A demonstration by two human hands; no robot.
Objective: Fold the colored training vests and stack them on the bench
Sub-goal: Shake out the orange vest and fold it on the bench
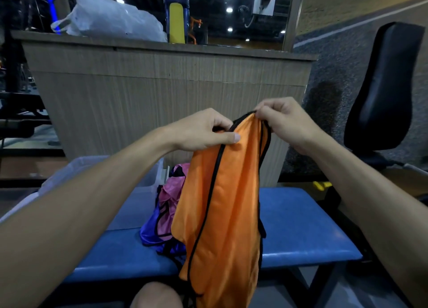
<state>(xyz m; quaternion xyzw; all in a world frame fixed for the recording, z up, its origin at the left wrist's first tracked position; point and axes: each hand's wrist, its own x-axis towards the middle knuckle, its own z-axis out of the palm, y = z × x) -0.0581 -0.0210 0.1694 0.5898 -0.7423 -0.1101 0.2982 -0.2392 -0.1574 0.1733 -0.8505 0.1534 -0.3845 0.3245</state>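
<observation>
The clear plastic bin [148,180] sat at the left on the blue counter [301,229]; what it held could not be told, as the left forearm hid most of it. Just right of the bin, a heap of pink and purple vests [165,212] lay on the counter, touching the bin's side. The left hand [203,131] pinched the black-trimmed top edge of the orange vest [222,210], thumb pressed on the fabric. The right hand [280,120], close beside it, gripped the same top edge with curled fingers. The orange vest hung down from both hands, above and in front of the counter, partly covering the heap.
</observation>
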